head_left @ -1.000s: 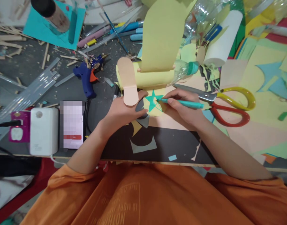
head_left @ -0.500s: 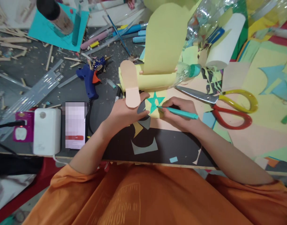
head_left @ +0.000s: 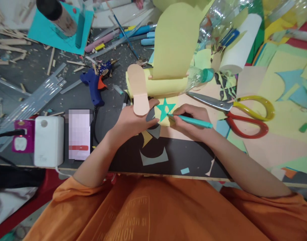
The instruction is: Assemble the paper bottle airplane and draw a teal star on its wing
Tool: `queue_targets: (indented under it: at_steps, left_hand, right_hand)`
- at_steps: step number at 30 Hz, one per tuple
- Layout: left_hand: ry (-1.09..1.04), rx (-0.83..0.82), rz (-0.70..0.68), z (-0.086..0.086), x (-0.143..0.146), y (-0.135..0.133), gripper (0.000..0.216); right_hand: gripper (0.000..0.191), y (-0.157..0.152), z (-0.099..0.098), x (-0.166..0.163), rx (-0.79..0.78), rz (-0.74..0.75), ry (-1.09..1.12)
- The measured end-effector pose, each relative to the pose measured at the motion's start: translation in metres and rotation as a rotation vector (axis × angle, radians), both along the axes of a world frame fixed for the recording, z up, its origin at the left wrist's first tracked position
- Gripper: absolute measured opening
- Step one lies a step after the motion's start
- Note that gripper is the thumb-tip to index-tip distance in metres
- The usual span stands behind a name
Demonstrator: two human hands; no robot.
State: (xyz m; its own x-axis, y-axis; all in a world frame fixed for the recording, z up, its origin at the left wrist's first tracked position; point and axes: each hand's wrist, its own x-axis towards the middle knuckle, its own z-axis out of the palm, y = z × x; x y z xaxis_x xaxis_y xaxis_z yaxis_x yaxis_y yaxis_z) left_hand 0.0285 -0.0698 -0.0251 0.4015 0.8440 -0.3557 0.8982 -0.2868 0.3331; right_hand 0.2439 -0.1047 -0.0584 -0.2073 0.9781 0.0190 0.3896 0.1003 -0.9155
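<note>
My right hand (head_left: 191,118) is closed around a teal marker (head_left: 195,121), its tip on a green five-pointed star (head_left: 165,115). That star is partly coloured, with a pale patch in the middle, on a small piece of yellow paper (head_left: 166,124). My left hand (head_left: 134,120) has its thumb and index finger spread at the paper's left edge; its other fingers are hidden. Over its back lies a rounded peach paper strip (head_left: 138,87). Just beyond both hands is a clear bottle (head_left: 195,78) wrapped in yellow paper, with a green cap and a large rounded yellow panel (head_left: 177,43).
Scissors (head_left: 243,113) with yellow and red handles lie right of my right hand. A blue glue gun (head_left: 94,83), a phone (head_left: 79,134) and a white power bank (head_left: 48,140) are on the left. Paper scraps (head_left: 155,157) lie near the table's front edge. Wood sticks (head_left: 11,42) litter the far left.
The whole view has shifted slightly. Both hands, the marker and the paper keep almost the same positions, with the marker tip still on the star.
</note>
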Motion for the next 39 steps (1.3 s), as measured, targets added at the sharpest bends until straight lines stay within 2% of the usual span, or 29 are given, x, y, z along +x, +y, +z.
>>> queue_targets:
  at_steps: [3,8,12,17,21,25,29,33,37,39]
  left_hand:
    - [-0.013,-0.021,0.006,0.0006,-0.0007,0.0006,0.051]
    - [-0.017,-0.016,0.002,-0.001,-0.0019,0.0008,0.052]
    - [-0.033,-0.005,-0.001,-0.0019,-0.0023,0.0004,0.052]
    - [-0.019,-0.006,-0.005,-0.0013,-0.0017,0.0005,0.052]
    - [-0.022,-0.002,-0.006,-0.0021,-0.0019,0.0003,0.052]
    - [-0.011,0.007,0.002,-0.0028,-0.0026,0.0001,0.053]
    - [-0.023,-0.003,-0.007,-0.0021,-0.0023,0.0008,0.053]
    - [-0.012,0.002,-0.001,-0.0015,-0.0017,0.0015,0.053]
    - [-0.019,0.003,-0.001,-0.0008,-0.0011,0.0012,0.053]
    - [-0.004,-0.005,0.005,-0.0003,-0.0008,0.0009,0.053]
  right_hand:
    - [0.015,0.0,-0.0002,-0.0003,0.012,-0.083,0.033]
    - [0.016,0.0007,0.0013,-0.0001,0.003,0.024,-0.015]
    - [0.016,0.0006,0.0016,-0.0004,0.02,-0.055,0.015]
    - [0.016,0.0009,0.0027,-0.0018,0.058,0.035,0.008]
    - [0.016,0.0009,0.0012,-0.001,0.035,-0.053,0.032]
    - [0.018,0.0003,-0.0008,-0.0005,0.02,0.027,0.007]
    - [0.016,0.0007,-0.0017,-0.0014,0.023,-0.066,0.044]
    - [0.018,0.0014,-0.0008,-0.0016,0.006,0.014,0.012]
    - [0.018,0.0019,0.0,-0.0013,0.003,-0.052,0.029]
    - [0.017,0.0022,-0.0004,-0.0015,0.006,-0.022,0.025]
